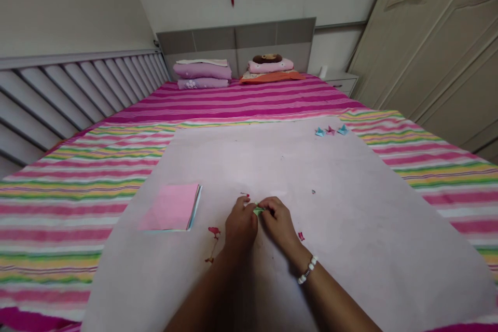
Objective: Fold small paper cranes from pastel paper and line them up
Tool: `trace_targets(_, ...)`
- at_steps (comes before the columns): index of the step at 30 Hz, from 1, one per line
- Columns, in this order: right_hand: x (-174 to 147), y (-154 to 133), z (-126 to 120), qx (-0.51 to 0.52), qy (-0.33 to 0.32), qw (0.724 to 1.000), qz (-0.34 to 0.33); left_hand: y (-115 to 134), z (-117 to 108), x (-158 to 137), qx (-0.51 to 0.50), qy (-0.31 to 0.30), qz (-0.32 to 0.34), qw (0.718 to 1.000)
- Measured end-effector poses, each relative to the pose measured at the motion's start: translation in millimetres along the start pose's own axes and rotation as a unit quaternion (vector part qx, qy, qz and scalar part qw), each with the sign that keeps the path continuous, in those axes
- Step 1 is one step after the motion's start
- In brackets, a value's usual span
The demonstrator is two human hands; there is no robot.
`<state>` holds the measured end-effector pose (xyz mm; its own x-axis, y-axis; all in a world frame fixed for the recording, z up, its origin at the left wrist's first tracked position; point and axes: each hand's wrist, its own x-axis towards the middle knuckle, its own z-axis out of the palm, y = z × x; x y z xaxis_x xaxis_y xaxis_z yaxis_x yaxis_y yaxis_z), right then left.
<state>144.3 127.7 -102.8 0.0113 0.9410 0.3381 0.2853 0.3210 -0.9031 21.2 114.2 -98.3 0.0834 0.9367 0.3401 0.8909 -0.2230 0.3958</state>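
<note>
A small piece of folded green paper point(258, 210) is pinched between my two hands, low over the pale sheet. My left hand point(241, 223) grips its left side with curled fingers. From the right, my right hand point(279, 220) holds the other side between thumb and fingers; a white beaded bracelet point(307, 270) circles that wrist. The fingers hide much of the paper, so its exact shape cannot be made out. To the left of my hands lies a stack of square coloured paper point(175, 207), pink on top.
The pale sheet point(389, 249) covers a bed with a striped cover point(439, 176). Three folded paper figures point(330, 130), two blue and one pink, stand at its far right. Small red prints point(213, 230) show near my hands. Folded bedding point(204, 72) rests by the headboard point(218, 36).
</note>
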Motion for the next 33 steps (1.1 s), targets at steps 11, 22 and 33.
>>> trace_targets(11, 1, -2, -1, -0.012, -0.014, 1.0, 0.002, 3, 2, 2, 0.005, -0.001, -0.008, 1.0)
trace_targets(22, 2, -3, -8, -0.063, -0.093, 0.993, -0.039, -4, -6, 5, -0.094, -0.04, -0.019, 0.995)
trace_targets(33, 5, -5, -1, -0.093, -0.079, 0.991, -0.054, -9, 8, 2, -0.193, 0.021, -0.016, 0.981)
